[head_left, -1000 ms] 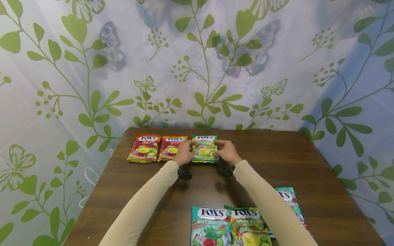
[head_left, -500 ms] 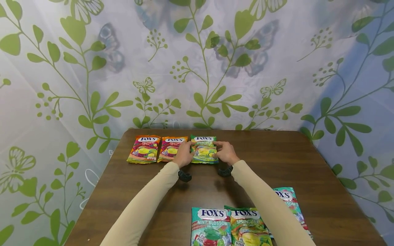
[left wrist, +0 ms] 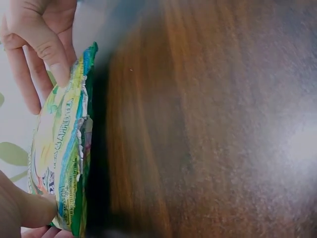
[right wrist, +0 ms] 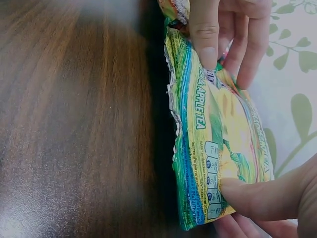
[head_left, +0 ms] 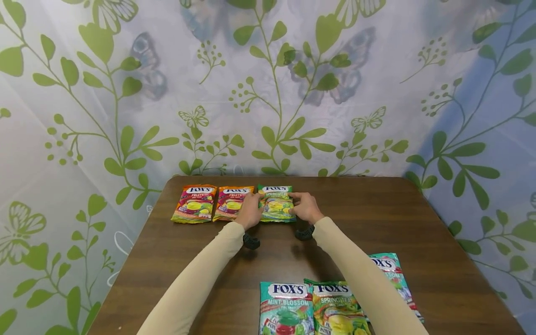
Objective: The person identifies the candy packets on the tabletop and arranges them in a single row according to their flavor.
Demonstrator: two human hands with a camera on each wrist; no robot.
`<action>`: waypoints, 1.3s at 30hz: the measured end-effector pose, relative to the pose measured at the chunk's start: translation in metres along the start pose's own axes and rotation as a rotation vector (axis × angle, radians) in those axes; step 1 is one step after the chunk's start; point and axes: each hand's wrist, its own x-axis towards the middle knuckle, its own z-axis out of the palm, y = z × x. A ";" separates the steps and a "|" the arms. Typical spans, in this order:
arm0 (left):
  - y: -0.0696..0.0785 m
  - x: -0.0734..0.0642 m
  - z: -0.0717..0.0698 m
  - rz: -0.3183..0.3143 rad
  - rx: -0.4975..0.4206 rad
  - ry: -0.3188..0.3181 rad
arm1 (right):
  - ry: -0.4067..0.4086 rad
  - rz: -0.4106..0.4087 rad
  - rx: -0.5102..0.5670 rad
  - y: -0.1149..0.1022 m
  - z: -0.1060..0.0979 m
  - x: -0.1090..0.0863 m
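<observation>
A green Spring Tea candy bag (head_left: 276, 204) lies at the far side of the table, held at its two sides. My left hand (head_left: 250, 210) pinches its left side, the thumb (left wrist: 37, 208) on the printed face and fingers beneath. On the opposite side my right hand (head_left: 307, 207) grips it the same way, with the right thumb (right wrist: 247, 196) on top. Just left of it are two orange Fruits candy bags, one at the far left (head_left: 194, 204) and a second (head_left: 230, 202) partly covered by my left hand.
Nearer the front edge lie a Mint Blossom bag (head_left: 286, 307) and another Spring Tea bag (head_left: 337, 307). A further teal bag (head_left: 395, 274) is partly hidden by my right sleeve (head_left: 368, 274). Behind the wooden table (head_left: 356, 200) hangs a leaf-patterned curtain (head_left: 234, 107).
The held green bag has shifted slightly left, closer to the orange bags, with both hands staying on it. The head view has moved a little.
</observation>
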 end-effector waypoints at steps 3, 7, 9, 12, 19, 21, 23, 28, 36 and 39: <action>0.001 0.000 0.001 0.000 0.022 0.013 | 0.014 -0.001 -0.014 -0.001 0.000 -0.001; -0.001 0.001 0.002 0.023 0.065 0.031 | 0.021 -0.008 -0.032 -0.003 -0.001 -0.004; -0.002 -0.001 0.001 0.048 0.070 0.038 | 0.019 -0.016 -0.034 -0.003 -0.001 -0.006; -0.005 -0.007 -0.001 0.088 0.070 0.049 | 0.020 -0.034 -0.042 -0.003 0.000 -0.008; -0.033 0.002 0.017 0.208 0.051 0.129 | 0.037 -0.086 -0.075 -0.002 -0.002 -0.017; -0.048 0.013 0.031 0.262 0.068 0.158 | 0.050 -0.100 -0.089 -0.001 -0.005 -0.021; -0.061 0.024 0.046 0.310 0.099 0.175 | 0.058 -0.119 -0.113 -0.001 -0.009 -0.027; -0.055 0.024 0.059 0.396 0.116 0.135 | 0.076 -0.179 -0.156 -0.004 -0.023 -0.043; 0.054 -0.061 0.010 0.391 -0.026 -0.068 | 0.123 -0.226 -0.221 -0.015 -0.046 -0.078; 0.073 -0.082 0.007 0.398 -0.040 -0.113 | 0.133 -0.220 -0.253 -0.016 -0.051 -0.095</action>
